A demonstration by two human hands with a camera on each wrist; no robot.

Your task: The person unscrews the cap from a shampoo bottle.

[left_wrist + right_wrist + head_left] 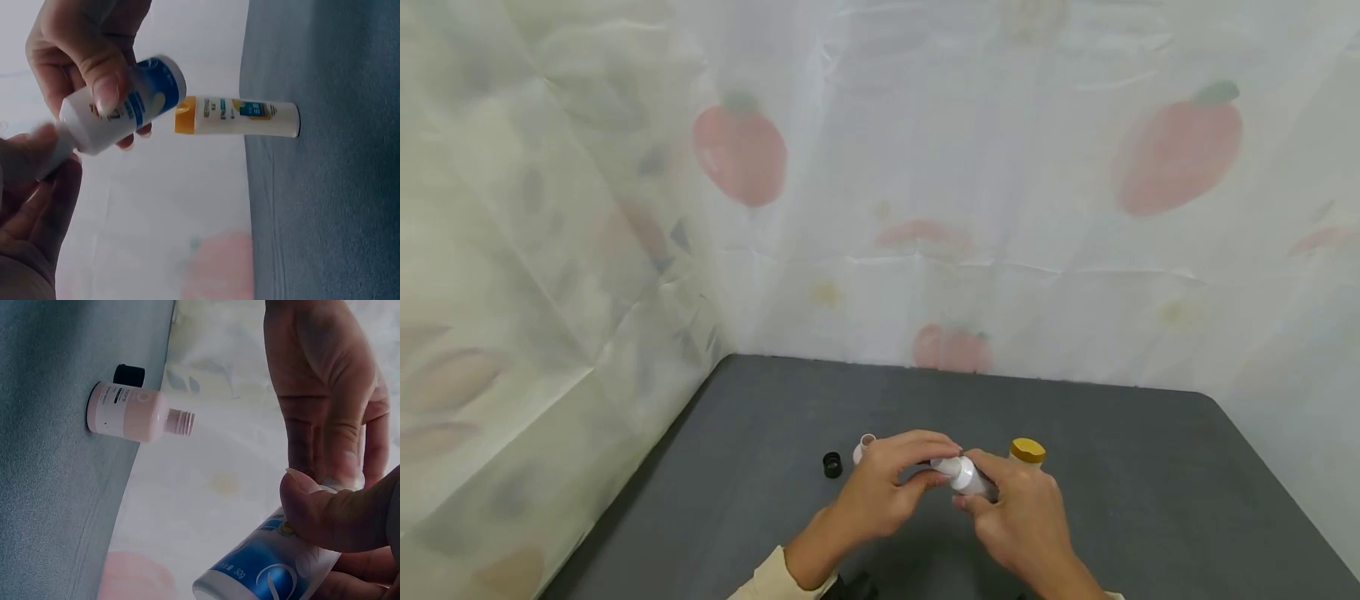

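My right hand (pixel 1026 508) grips a small white bottle with a blue label (pixel 134 103) around its body, holding it tilted above the table. My left hand (pixel 883 487) pinches the white cap (pixel 56 153) at the bottle's end between thumb and fingers. Whether the cap is loose cannot be told. Behind the left hand stands a pink bottle (pixel 134 412), uncapped, its threaded neck bare. Beside it lies a black cap (pixel 832 464). Past the right hand is an upright white bottle with a yellow cap (pixel 244 117), mostly hidden by that hand in the head view.
The dark grey table (pixel 760 517) has a rounded far corner on each side. A pale curtain (pixel 1037 208) printed with red fruit hangs behind it, and another stretch of curtain (pixel 550 292) runs along the left edge.
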